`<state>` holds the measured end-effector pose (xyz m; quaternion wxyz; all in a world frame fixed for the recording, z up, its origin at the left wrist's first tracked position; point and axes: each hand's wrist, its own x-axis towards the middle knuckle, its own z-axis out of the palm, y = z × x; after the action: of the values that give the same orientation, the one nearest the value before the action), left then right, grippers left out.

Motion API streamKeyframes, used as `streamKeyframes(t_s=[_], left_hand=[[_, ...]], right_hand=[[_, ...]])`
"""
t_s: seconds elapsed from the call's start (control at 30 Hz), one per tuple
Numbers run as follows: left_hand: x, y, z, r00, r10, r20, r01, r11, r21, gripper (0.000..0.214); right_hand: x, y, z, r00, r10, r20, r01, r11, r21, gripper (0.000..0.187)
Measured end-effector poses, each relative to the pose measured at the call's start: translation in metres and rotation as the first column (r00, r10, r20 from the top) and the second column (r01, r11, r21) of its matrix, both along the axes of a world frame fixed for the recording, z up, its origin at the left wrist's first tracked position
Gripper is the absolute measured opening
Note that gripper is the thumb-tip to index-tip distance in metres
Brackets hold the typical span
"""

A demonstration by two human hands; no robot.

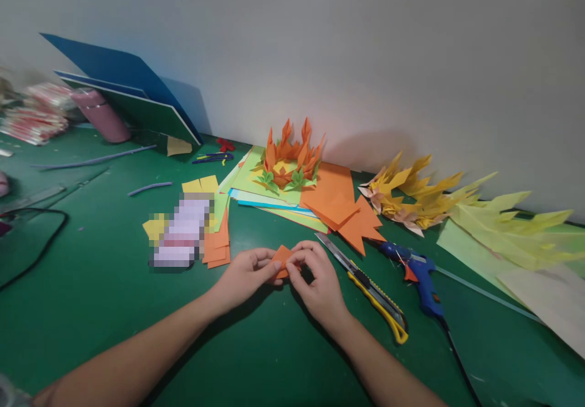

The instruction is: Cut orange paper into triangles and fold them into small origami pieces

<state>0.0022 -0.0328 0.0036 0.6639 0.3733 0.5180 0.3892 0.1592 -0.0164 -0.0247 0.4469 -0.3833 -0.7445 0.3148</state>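
Between both hands is a small folded piece of orange paper point(281, 256), held just above the green table. My left hand point(249, 273) pinches its left side, thumb on top. The fingertips of my right hand point(315, 276) are closed on its right edge, partly hiding it. Right of my right hand lies a yellow utility knife point(372, 294) with its blade out. Loose orange paper pieces point(217, 248) are stacked left of my hands. Beyond them stands an orange and green folded-paper ring point(292, 163) with upright points.
A blue glue gun point(425, 282) with a cord lies at right, near yellow folded-paper pieces point(411, 194). Coloured sheets point(333, 181) spread along the wall. Left are a blurred-out pale object point(185, 230), pipe cleaners point(150, 187), a pink bottle point(103, 117) and leaning boards point(137, 90).
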Motion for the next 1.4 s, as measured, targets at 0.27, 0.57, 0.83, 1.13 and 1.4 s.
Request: streamKeyframes(t_s=[0.27, 0.57, 0.83, 1.13, 1.4], left_hand=[[0.0, -0.001, 0.0005, 0.999, -0.029, -0.016, 0.029, 1.0, 0.011, 0.041], [0.0021, -0.001, 0.0034, 0.993, -0.043, -0.107, 0.048, 0.998, 0.041, 0.025], [0.0023, -0.0022, 0.0021, 0.993, 0.009, -0.118, 0.001, 0.997, 0.082, 0.024], [0.0023, -0.0019, -0.0002, 0.981, 0.014, -0.192, 0.007, 0.994, 0.112, 0.028], [0.0006, -0.0006, 0.0007, 0.948, -0.024, -0.318, 0.09, 0.977, 0.194, 0.021]], right_hand=[[-0.0016, -0.0008, -0.0003, 0.999, -0.002, -0.043, 0.002, 1.0, -0.009, 0.009], [-0.0018, -0.0005, -0.0019, 0.998, 0.007, -0.065, -0.009, 1.0, -0.03, 0.007], [-0.0029, -0.0016, -0.0058, 0.987, 0.006, -0.158, -0.038, 0.979, -0.199, 0.011], [-0.0035, 0.0003, -0.0052, 0.959, -0.051, -0.279, -0.029, 0.961, -0.277, 0.014], [-0.002, 0.0009, 0.0016, 0.937, -0.003, -0.349, -0.139, 0.914, -0.382, 0.018]])
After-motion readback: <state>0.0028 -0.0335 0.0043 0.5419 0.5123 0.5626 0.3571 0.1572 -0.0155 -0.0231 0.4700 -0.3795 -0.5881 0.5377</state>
